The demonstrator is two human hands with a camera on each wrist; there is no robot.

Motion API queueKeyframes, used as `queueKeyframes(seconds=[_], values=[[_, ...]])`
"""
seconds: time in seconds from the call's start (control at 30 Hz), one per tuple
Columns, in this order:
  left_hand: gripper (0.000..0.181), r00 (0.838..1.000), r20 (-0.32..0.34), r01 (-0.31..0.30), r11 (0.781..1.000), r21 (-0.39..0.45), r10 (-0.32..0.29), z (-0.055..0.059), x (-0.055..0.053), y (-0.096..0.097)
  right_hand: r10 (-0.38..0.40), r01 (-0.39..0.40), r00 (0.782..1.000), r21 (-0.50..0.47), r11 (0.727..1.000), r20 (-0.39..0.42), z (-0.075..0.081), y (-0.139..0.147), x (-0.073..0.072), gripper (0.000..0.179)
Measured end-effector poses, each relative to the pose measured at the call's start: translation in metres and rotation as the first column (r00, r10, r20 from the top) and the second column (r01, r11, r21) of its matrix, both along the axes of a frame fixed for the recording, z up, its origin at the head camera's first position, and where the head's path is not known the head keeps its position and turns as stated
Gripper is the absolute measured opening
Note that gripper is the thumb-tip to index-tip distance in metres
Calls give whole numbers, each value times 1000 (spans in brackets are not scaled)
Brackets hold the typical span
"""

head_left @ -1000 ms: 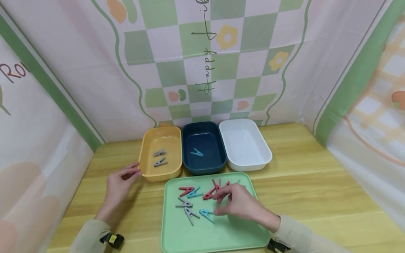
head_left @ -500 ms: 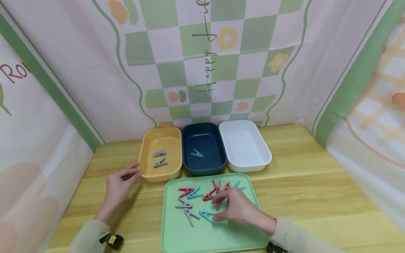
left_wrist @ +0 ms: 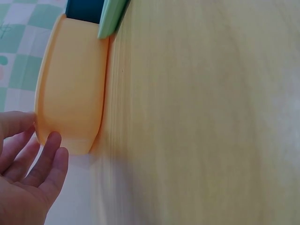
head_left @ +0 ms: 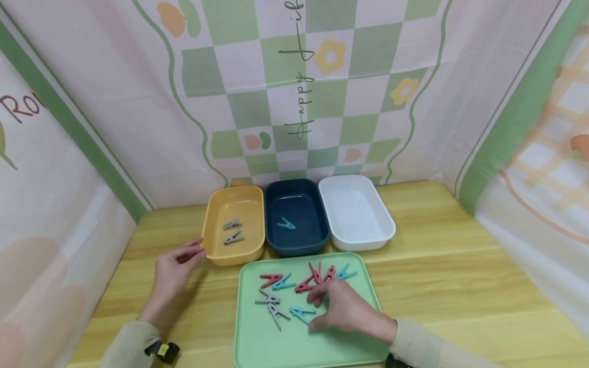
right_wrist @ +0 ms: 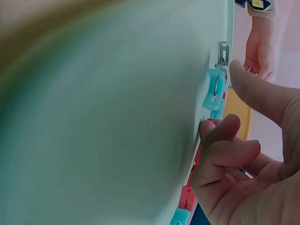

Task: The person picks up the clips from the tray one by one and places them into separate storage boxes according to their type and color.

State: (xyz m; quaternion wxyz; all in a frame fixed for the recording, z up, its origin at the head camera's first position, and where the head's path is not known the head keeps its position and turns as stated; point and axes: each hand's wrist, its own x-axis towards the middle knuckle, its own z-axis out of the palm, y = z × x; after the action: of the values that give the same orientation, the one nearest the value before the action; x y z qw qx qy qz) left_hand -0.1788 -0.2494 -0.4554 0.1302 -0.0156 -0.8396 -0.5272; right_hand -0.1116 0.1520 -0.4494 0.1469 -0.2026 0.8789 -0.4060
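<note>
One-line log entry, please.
left hand: touching yellow bin; right hand: beside nearest blue clip, not gripping; yellow bin: two gray clips; navy bin: lone blue clip

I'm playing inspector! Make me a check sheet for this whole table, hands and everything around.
Surface: wood-look table, with a green tray on it.
Job's things: red pegs, light blue pegs and grey pegs on the tray; two grey pegs in the yellow box, one light blue peg in the dark blue box; white box beside that.
Clutter: nothing seen.
Grips: left grip touches the yellow box; right grip is over the tray beside a light blue peg, not gripping it.
Cables: nothing seen.
Surroundings: printed cloth behind and at both sides; black gear at both wrists.
</note>
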Motion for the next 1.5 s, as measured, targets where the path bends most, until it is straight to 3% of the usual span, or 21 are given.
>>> queueKeyframes(seconds=[0.63, 0.97, 1.2, 1.5], values=[[14, 1000, 0, -8, 1000, 3, 8, 0, 0, 0, -25, 25, 1000, 56, 998, 0, 1, -8, 7, 39], [13, 1000, -7, -6, 1000, 10, 6, -1, -1, 1, -37, 40, 998, 72, 997, -42, -2, -6, 9, 32], [13, 1000, 14, -18, 1000, -4, 18, 0, -1, 1, -51, 55, 995, 44, 998, -88, -1, 1, 8, 31], [13, 1000, 26, -10, 1000, 6, 10, 2, 0, 2, -74, 73, 994, -23, 997, -77, 9, 8, 0, 32]])
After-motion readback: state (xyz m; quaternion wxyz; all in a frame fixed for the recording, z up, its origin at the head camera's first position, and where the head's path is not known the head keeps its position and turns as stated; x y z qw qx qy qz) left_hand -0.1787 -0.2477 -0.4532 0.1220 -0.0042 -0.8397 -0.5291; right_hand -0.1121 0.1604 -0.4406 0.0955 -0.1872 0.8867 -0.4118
